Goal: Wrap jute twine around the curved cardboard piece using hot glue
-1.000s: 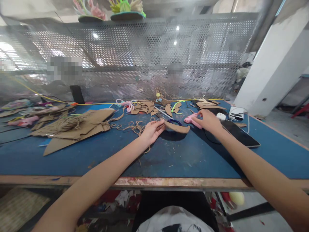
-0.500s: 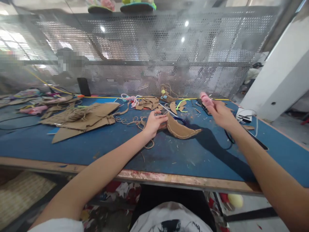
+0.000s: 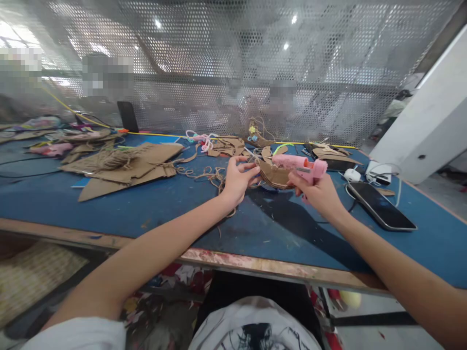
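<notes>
Between my hands, a curved cardboard piece is held above the blue table. My left hand pinches its left end between thumb and fingers. My right hand is wrapped round a pink hot glue gun, whose nozzle points left over the upper edge of the cardboard. Fingers of the right hand come close to the cardboard's right tip; whether they touch it I cannot tell. Loose twine lies beside my left hand. Part of a blue-handled tool shows under the cardboard, mostly hidden.
Stacked cardboard sheets with a twine bundle lie on the left. A smartphone, a white charger and a black cable sit at right. Cardboard scraps and pink cord lie behind, before a perforated metal screen.
My right hand has brought the glue gun left and down to the cardboard piece. The cardboard has been raised and turned slightly in my left hand. The view has tilted down a little.
</notes>
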{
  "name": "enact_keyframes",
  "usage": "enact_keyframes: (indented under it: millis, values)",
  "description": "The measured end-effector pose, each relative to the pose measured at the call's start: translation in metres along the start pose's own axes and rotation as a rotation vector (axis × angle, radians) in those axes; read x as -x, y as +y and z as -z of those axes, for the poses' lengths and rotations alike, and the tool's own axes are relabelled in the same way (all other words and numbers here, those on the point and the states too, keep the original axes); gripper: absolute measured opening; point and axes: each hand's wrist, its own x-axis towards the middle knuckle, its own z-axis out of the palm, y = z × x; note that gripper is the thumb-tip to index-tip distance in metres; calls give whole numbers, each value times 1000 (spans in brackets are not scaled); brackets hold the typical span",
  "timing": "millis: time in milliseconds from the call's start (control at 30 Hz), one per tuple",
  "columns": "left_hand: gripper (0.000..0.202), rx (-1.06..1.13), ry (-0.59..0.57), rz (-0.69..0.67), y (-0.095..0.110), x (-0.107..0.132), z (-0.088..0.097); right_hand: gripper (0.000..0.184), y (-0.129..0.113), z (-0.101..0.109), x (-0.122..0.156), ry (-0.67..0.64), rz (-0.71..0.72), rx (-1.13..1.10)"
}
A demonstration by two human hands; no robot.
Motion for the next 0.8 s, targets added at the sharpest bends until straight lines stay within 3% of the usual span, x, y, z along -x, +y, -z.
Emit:
enact_keyframes:
  millis: [800]
  values:
    - [43, 24, -41, -34, -2, 3, -1, 32, 8, -2, 0, -23, 102, 106]
